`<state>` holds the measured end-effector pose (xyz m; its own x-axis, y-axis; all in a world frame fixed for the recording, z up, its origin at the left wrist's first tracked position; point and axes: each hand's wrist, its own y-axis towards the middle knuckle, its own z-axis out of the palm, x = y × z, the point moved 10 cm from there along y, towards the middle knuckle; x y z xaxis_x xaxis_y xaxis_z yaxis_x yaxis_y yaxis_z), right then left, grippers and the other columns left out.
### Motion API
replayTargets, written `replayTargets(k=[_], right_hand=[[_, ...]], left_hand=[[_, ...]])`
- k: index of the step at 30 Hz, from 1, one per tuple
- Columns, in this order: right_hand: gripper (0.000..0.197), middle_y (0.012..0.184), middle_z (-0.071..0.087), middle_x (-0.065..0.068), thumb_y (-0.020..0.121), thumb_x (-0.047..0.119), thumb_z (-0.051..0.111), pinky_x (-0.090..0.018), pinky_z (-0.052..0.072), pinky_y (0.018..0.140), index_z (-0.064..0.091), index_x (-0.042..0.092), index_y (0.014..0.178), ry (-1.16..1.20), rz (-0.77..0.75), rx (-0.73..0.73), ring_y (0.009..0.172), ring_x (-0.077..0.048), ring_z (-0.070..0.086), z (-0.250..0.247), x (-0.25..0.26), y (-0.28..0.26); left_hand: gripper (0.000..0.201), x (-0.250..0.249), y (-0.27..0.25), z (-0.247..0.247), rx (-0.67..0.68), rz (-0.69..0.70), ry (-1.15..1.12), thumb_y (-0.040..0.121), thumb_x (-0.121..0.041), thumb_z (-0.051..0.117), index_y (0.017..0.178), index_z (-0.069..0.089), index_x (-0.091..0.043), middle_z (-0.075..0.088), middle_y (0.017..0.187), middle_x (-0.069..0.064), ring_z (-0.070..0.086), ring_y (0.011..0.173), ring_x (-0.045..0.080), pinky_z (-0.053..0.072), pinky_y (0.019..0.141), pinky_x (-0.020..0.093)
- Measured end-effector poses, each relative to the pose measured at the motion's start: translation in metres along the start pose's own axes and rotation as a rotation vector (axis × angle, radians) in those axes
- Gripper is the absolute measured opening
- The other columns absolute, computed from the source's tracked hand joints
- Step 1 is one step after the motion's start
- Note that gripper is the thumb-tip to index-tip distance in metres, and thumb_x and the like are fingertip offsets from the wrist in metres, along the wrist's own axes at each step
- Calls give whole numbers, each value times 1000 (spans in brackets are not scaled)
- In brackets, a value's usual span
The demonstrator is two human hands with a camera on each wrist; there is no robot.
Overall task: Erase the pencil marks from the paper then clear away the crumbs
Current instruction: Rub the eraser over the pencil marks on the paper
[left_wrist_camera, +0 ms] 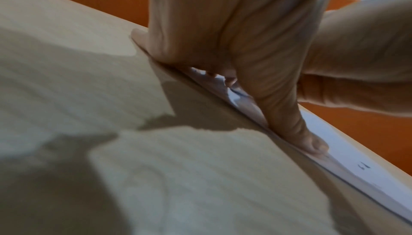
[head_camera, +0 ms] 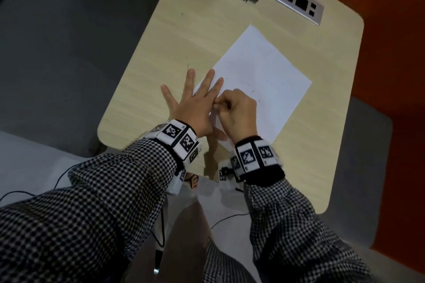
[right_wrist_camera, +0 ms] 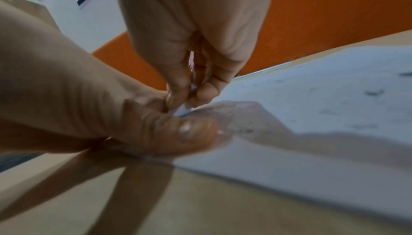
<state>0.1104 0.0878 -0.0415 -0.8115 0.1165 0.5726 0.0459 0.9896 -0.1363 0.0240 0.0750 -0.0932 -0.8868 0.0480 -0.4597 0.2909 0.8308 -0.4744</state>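
Orange walls flank the table (head_camera: pixel 230 18), where the paper (head_camera: pixel 264 71) lies near its right edge, the left hand (head_camera: pixel 193 103) spread flat on it, the right hand (head_camera: pixel 236 110) pinching a white eraser (right_wrist_camera: pixel 184 110).

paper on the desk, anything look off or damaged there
Nothing looks torn or creased. The paper lies flat but askew to the table edges. Short pencil marks and dark specks remain near the hands: the left hand presses its corner, the right hand pinches a small white eraser.
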Motion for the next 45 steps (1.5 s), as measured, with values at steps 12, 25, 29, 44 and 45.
replayTargets(k=[12,25,29,44,45], right_hand=[[7,73,64,-4,78,5,64,-18,33,57,67,8,72,30,81,-43,66,-14,54,-12,-12,21],[9,75,64,-5,79,11,67,-22,38,62,65,10,70,38,76,-69,67,-16,55,-18,-16,25],[15,72,62,-12,79,9,68,-31,44,62,61,4,67,61,120,-82,65,-23,56,-18,-32,-32],[8,73,64,-9,76,7,65,-18,34,56,65,6,68,57,119,-92,67,-19,55,-20,-27,1],[7,75,66,-7,76,8,65,-14,34,56,66,9,70,44,105,-91,68,-17,57,-21,-24,16]], left_hand=[[133,0,0,2,12,15,30,57,-76,70,149,-19,-40,-33,153,-19,-37,140,24,-13,96,78],[133,0,-1,1,17,15,17,57,-77,69,149,-19,-39,-33,153,-19,-38,139,23,-14,96,78],[132,0,0,2,27,2,18,59,-74,71,149,-19,-39,-33,153,-19,-38,139,23,-15,96,77],[133,-1,0,2,21,7,22,58,-75,70,149,-20,-39,-34,153,-18,-37,139,24,-13,96,78],[133,0,0,2,13,12,25,57,-76,69,149,-20,-39,-34,153,-18,-37,140,24,-12,96,78]])
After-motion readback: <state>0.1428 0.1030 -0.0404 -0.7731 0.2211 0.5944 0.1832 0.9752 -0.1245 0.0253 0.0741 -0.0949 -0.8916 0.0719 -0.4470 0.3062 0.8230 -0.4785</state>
